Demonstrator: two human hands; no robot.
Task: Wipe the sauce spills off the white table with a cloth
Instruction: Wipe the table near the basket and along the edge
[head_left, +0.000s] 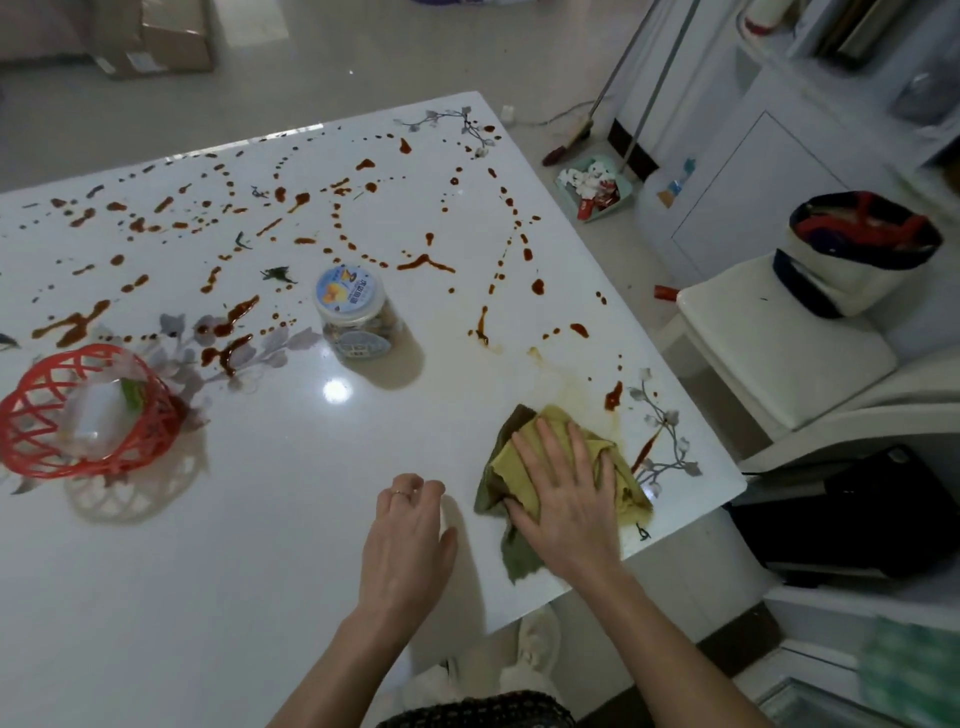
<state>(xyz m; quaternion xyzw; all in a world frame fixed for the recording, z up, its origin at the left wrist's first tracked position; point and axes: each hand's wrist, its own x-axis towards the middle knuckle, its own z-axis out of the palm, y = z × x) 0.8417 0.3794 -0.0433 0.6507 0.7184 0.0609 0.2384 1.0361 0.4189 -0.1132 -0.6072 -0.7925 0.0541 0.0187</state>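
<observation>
Leftmost, a red basket (85, 410) sits at the white table's (249, 519) left edge, a lidded jar (356, 314) mid-table among sauce spills (426, 262); left hand (408, 540) rests empty, fingers curled; right hand (563, 499), fingers spread, presses the cloth (524, 480) flat near the right edge

The clear plastic jar (357, 314) standing on the bench (260, 519) carries print on its blue lid and on its side label, but the characters are too small and blurred to read.
</observation>
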